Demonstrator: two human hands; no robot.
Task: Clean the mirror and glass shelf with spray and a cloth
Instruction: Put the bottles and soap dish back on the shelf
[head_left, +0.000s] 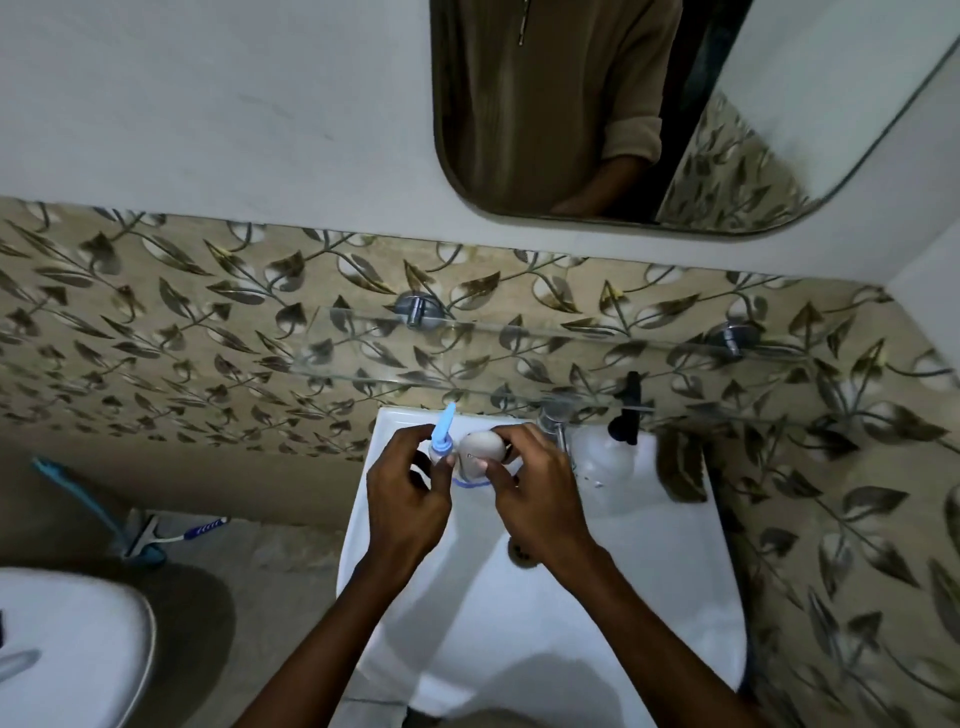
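Glass shelf (519, 358) hangs bare on the tiled wall above the sink (519, 597), rigid, slick and breakable, I judge, while my left hand (405, 499) pinches a blue-tipped bottle (441, 441) and my right hand (535, 493) grips a pale rounded object (480, 449).

Beige wall tiles (156, 322) carry a leaf pattern (brown and white) behind the white sink (649, 597)

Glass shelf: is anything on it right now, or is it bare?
Bare, as far as the view shows: through the glass shelf only wall tile shows. Both hands are lower, over the sink.
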